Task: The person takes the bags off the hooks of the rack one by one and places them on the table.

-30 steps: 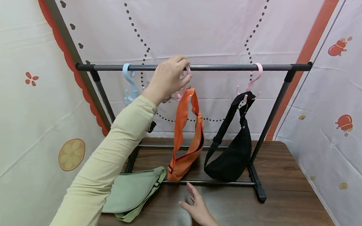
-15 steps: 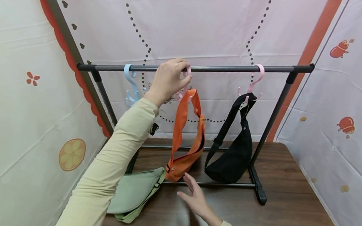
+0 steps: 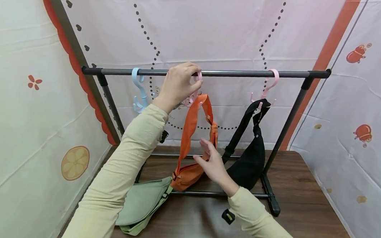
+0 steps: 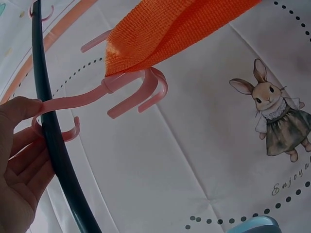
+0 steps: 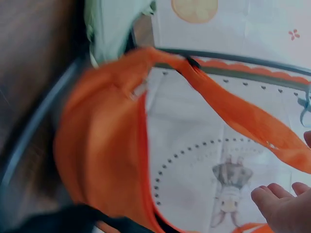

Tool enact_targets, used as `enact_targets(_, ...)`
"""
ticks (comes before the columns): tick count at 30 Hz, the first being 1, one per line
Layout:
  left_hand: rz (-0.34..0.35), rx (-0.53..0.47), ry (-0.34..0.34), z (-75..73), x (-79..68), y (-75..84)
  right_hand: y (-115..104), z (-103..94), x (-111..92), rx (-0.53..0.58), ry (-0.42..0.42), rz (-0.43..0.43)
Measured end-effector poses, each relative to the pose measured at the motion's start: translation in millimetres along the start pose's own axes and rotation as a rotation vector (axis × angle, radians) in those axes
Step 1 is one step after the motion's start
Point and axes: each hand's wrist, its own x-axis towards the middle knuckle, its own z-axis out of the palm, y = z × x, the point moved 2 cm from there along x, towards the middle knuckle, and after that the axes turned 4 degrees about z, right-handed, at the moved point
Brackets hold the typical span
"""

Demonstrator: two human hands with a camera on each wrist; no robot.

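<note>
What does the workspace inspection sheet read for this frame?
Surface: brown wooden table, rack standing on it.
Job's things: orange bag hanging by its strap from a pink hook on the rail.
Clutter: green bag lying on the table; black bag on a second pink hook; blue hook bare.
Grip: left hand pinches the pink hook at the rail; right hand open at the orange bag's strap.
Cables: nothing seen.
Surroundings: printed cloth walls on three sides.
</note>
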Motion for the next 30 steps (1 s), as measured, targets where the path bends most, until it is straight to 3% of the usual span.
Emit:
enact_targets(4,-0.014,-0.021,-0.004,-1.9,-1.3,-1.6,-23.0,-6.1,16.0,-0.057,-0.035,0.027)
enact_targets(8,-0.041,-0.052,-0.022,-1.9,0.5,-1.9,-20.0,-14.7,37.8,-0.128,-0.031,0.007)
enact_targets(15,-0.074,-0.097,-0.041,-4.9,2.0,-6.2,-28.7,-34.6,68.8,-0.188,0.092,-0.105)
enact_targets(21,-0.088,-0.097,-0.055,-6.7,3.5,-6.3,-42.0,-51.0,96.0,-0.22,0.182,-0.087)
enact_targets(30,-0.125,-0.094,-0.086,-6.7,4.1,-4.5,-53.3,-60.4,119.4,-0.208,0.123,-0.084)
